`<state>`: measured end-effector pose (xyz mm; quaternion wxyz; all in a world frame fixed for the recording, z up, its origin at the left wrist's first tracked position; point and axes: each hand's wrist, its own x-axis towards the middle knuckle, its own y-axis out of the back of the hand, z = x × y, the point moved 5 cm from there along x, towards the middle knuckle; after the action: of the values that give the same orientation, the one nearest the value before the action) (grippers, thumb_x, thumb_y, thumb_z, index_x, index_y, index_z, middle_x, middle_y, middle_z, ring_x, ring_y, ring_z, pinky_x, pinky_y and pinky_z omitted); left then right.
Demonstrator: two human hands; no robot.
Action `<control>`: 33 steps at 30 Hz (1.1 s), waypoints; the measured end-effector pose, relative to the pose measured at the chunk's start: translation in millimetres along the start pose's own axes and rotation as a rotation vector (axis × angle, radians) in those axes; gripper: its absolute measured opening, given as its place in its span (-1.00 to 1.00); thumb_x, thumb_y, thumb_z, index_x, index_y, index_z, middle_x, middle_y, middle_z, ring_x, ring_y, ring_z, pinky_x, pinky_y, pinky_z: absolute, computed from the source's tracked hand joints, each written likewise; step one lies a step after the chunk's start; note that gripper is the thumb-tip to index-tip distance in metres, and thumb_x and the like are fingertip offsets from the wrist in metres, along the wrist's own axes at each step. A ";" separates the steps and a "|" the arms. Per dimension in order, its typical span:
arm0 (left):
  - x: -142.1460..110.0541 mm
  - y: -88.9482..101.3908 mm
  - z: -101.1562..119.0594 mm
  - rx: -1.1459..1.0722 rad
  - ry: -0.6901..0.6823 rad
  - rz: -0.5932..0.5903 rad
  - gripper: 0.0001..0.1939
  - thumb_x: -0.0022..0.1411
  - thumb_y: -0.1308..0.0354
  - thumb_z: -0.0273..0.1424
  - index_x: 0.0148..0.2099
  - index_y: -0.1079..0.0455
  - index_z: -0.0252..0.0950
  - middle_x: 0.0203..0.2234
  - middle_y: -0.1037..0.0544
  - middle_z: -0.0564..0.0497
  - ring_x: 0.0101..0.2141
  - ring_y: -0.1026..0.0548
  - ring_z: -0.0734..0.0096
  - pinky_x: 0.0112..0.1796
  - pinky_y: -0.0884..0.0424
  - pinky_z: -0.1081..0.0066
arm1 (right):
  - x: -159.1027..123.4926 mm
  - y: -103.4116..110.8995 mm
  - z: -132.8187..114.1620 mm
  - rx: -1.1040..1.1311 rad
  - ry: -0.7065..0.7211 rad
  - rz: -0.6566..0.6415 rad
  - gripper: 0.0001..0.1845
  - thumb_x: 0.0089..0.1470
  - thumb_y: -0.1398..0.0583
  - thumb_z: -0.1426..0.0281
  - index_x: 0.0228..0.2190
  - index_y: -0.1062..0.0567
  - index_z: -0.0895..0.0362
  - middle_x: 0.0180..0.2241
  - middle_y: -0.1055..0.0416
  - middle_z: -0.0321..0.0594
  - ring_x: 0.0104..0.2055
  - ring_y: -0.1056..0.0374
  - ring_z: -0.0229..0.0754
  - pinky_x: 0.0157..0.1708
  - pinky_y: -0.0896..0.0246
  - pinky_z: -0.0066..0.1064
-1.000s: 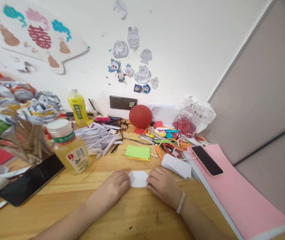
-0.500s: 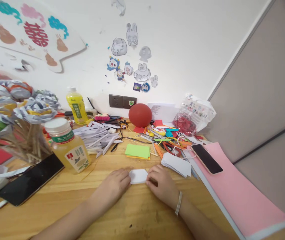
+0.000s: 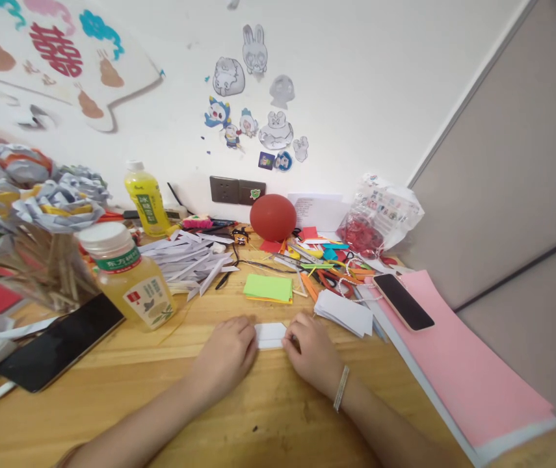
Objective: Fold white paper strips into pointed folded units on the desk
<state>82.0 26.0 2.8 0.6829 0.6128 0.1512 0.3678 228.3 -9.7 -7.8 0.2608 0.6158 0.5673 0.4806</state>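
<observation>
A small white piece of paper (image 3: 268,334) lies on the wooden table between my two hands. A crease or folded strip runs along its near edge, and its right corners look slanted. My left hand (image 3: 229,351) closes on the paper's left end, thumb toward me. At the right end, my right hand (image 3: 314,354) pinches the paper between thumb and fingers; a bracelet circles that wrist. Just beyond the paper sits a stack of green and yellow slips (image 3: 268,288). A fanned stack of white slips (image 3: 343,312) rests beyond my right hand.
Two drink bottles (image 3: 134,279) and a dark phone (image 3: 60,341) stand or lie at left, near paper flowers (image 3: 58,205). White paper strips (image 3: 190,260), a red balloon (image 3: 272,218) and scissors line the back. Pink paper (image 3: 473,364) bears another phone (image 3: 403,301) at right.
A fold line now shows along the paper's near edge, where its surface looked flat before. My left hand has turned slightly, with the thumb lower. The whole view has shifted a little.
</observation>
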 end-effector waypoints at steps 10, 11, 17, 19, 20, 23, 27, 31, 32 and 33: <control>-1.1 3.2 7.6 0.187 -0.022 -0.049 -0.85 0.23 0.00 -0.50 -0.23 -0.40 -0.30 -0.38 -0.48 -0.07 -0.32 -0.44 0.22 -0.31 -0.32 0.29 | 2.7 -0.8 -5.8 -0.210 -0.064 -0.059 -0.87 0.05 -0.15 0.46 -0.53 -0.37 0.13 -0.43 -0.33 -0.22 -0.38 -0.24 -0.17 -0.41 0.00 -0.37; -3.7 3.2 11.8 0.224 -0.082 -0.062 -0.84 0.24 -0.01 -0.50 -0.18 -0.40 -0.28 -0.36 -0.49 -0.08 -0.31 -0.44 0.20 -0.31 -0.31 0.27 | 2.3 -1.0 -5.7 -0.211 -0.061 -0.056 -0.87 0.04 -0.15 0.46 -0.53 -0.36 0.12 -0.43 -0.33 -0.22 -0.38 -0.24 -0.17 -0.41 0.00 -0.37; -21.0 -0.5 20.2 0.364 -0.180 -0.133 -0.69 0.18 -0.02 -0.60 -0.02 -0.39 -0.38 -0.33 -0.54 -0.14 -0.33 -0.45 0.15 -0.34 -0.28 0.25 | 0.7 -2.8 -1.1 -0.173 -0.067 -0.039 -0.92 0.03 -0.15 0.48 -0.48 -0.34 0.12 -0.41 -0.31 -0.25 -0.35 -0.23 -0.18 -0.39 0.01 -0.38; -24.7 -1.1 17.8 0.374 -0.134 -0.181 -0.64 0.14 -0.04 -0.64 0.00 -0.38 -0.43 -0.35 -0.55 -0.16 -0.34 -0.46 0.11 -0.37 -0.29 0.23 | 0.7 -3.3 0.2 -0.140 -0.074 -0.041 -0.93 0.03 -0.15 0.48 -0.47 -0.34 0.12 -0.40 -0.32 -0.25 -0.34 -0.23 -0.18 -0.37 0.01 -0.39; -26.2 -1.0 17.1 0.378 -0.117 -0.208 -0.61 0.13 -0.04 -0.64 0.02 -0.38 -0.43 -0.36 -0.56 -0.17 -0.35 -0.47 0.10 -0.37 -0.29 0.23 | 0.7 -3.3 0.8 -0.123 -0.080 -0.044 -0.93 0.03 -0.16 0.48 -0.46 -0.35 0.12 -0.40 -0.32 -0.25 -0.33 -0.22 -0.18 -0.37 0.01 -0.39; -29.0 1.4 16.4 0.396 -0.069 -0.275 -0.58 0.15 -0.05 -0.65 0.07 -0.36 -0.40 -0.37 -0.57 -0.15 -0.34 -0.49 0.09 -0.36 -0.32 0.21 | 1.0 -2.3 3.7 -0.068 -0.103 -0.050 -0.94 0.02 -0.17 0.48 -0.45 -0.36 0.13 -0.38 -0.32 -0.26 -0.32 -0.22 -0.19 -0.35 0.01 -0.40; -30.0 3.1 17.3 0.416 -0.052 -0.328 -0.55 0.18 -0.04 -0.65 0.12 -0.32 -0.37 -0.35 -0.58 -0.15 -0.32 -0.51 0.11 -0.33 -0.35 0.22 | 1.8 2.2 12.1 0.070 -0.144 -0.065 -0.90 -0.03 -0.22 0.53 -0.45 -0.38 0.14 -0.40 -0.34 -0.30 -0.31 -0.23 -0.21 -0.33 0.00 -0.42; -29.9 -0.5 16.0 0.412 -0.057 -0.354 -0.54 0.17 -0.03 -0.67 0.13 -0.30 -0.39 -0.33 -0.59 -0.18 -0.32 -0.52 0.10 -0.32 -0.37 0.20 | 2.6 6.0 23.8 0.175 -0.192 -0.092 -0.87 -0.10 -0.26 0.56 -0.48 -0.41 0.15 -0.47 -0.31 -0.35 -0.37 -0.22 -0.24 -0.38 -0.01 -0.45; -29.5 -1.3 15.5 0.405 -0.057 -0.352 -0.54 0.17 -0.03 -0.67 0.13 -0.30 -0.39 -0.33 -0.59 -0.18 -0.32 -0.52 0.10 -0.32 -0.37 0.20 | 2.9 6.9 26.2 0.180 -0.187 -0.088 -0.87 -0.10 -0.26 0.56 -0.47 -0.43 0.15 -0.47 -0.30 -0.34 -0.38 -0.22 -0.23 -0.38 -0.01 -0.45; -29.1 -1.9 15.1 0.396 -0.055 -0.349 -0.55 0.17 -0.03 -0.68 0.12 -0.31 -0.39 -0.32 -0.59 -0.19 -0.32 -0.52 0.10 -0.32 -0.37 0.20 | 3.2 7.7 28.0 0.184 -0.166 -0.082 -0.88 -0.08 -0.26 0.55 -0.43 -0.45 0.14 -0.47 -0.31 -0.33 -0.38 -0.22 -0.23 -0.38 -0.02 -0.44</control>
<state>72.6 -5.0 -3.1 0.6068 0.7088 0.3049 0.1908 256.2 -2.0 -11.5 0.2689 0.6509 0.6102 0.3629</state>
